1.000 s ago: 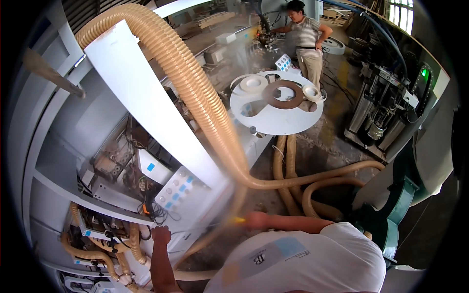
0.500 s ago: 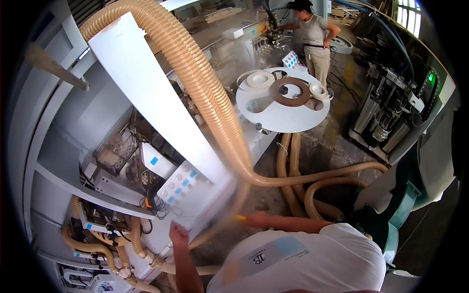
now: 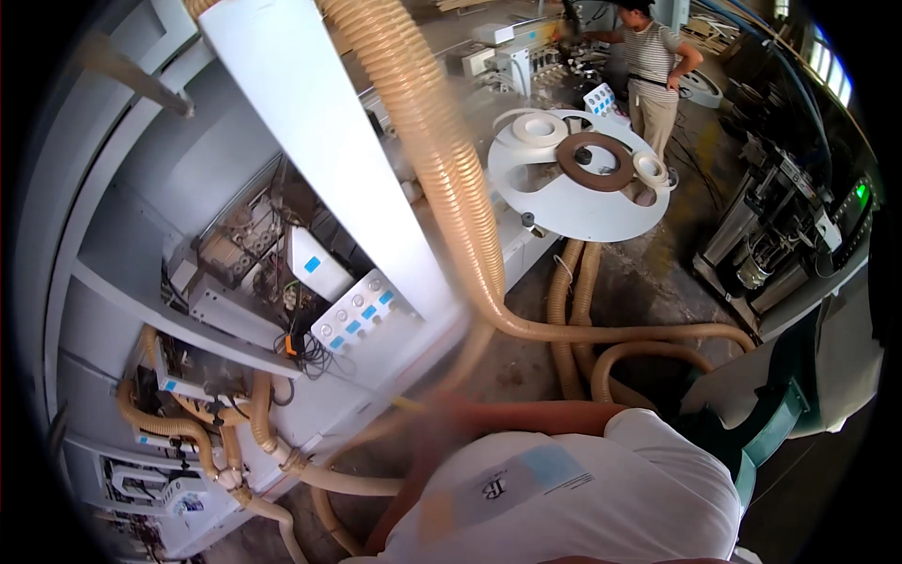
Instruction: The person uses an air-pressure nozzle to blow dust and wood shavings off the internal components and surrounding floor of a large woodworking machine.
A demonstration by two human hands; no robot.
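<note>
My right forearm reaches leftward across the front of my white shirt. The right hand (image 3: 453, 414) at its end is smeared by motion. A slim yellow tool (image 3: 408, 403) sticks out of its left side, toward the machine's pale base; its exact kind is too blurred to tell. My left arm comes up from the lower edge, and my left hand (image 3: 430, 449) is a blur close below the right one, its fingers not readable. Whether the two hands touch, I cannot tell. A beige ribbed hose (image 3: 470, 362) runs down just above the hands.
A long grey-white machine (image 3: 376, 348) with a knob panel (image 3: 355, 315) fills the left. Ahead stands a round white table (image 3: 583, 221) bearing rolls of edging strip. More hoses (image 3: 587, 334) lie on the floor. A co-worker (image 3: 651, 80) stands at the far end; green equipment (image 3: 775, 423) is at right.
My right hand has moved left with the yellow tool. My left hand, raised and apart before, has come in toward the right one. The view has shifted slightly.
</note>
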